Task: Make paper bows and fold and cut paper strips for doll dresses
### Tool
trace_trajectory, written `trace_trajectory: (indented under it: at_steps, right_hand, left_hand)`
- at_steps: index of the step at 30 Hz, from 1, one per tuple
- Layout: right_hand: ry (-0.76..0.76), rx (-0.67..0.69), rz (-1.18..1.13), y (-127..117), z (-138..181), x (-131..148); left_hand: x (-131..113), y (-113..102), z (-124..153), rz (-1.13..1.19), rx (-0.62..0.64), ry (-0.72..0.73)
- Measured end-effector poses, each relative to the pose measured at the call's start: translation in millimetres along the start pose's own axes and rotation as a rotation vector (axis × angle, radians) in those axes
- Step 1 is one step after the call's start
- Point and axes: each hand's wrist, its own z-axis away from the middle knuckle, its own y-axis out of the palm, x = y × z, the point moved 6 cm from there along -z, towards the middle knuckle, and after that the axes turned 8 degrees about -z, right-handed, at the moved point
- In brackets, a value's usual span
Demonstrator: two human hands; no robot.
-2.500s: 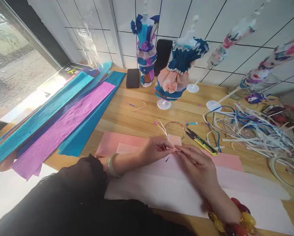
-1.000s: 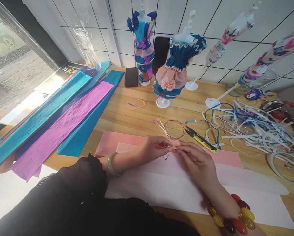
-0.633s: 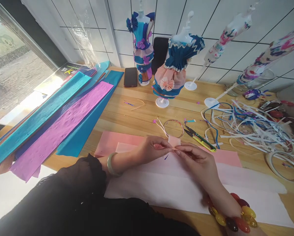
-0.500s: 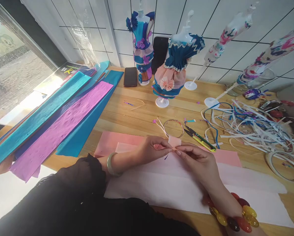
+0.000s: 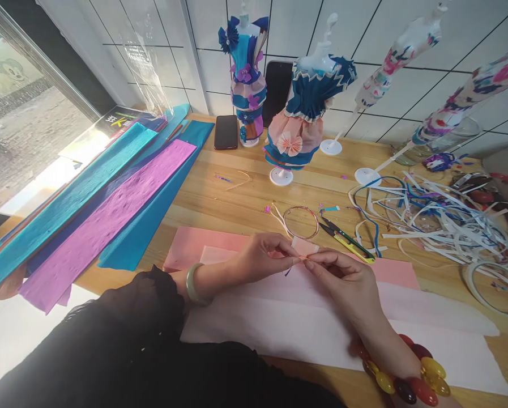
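black sleeve (image 5: 122,345) nearest, beaded bracelet (image 5: 410,379) on right wrist, green bangle (image 5: 193,284) on left. white sheet (image 5: 304,328) under both hands, pink sheet (image 5: 190,246) beyond it. left hand (image 5: 264,258) and right hand (image 5: 347,286) meet fingertip to fingertip, both pinching small pink paper piece (image 5: 304,247), held just above sheets. past it wire ring (image 5: 301,222), snips (image 5: 347,241) beside. crepe rolls (image 5: 96,209) far left, strip tangle (image 5: 432,221) right. dressed mannequin (image 5: 302,113) and phone (image 5: 226,132) by tiled wall.
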Motion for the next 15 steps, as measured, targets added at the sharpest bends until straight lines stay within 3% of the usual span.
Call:
trace_trajectory:
  at_steps: [7,15]
  right_hand:
    - [0.025,0.006,-0.011,2,0,0]
    - [0.006,0.035,0.002,6,-2,4]
  left_hand:
    - [10,5,1,0.060,-0.013,-0.056]
    - [12,13,0,0.104,0.076,0.026]
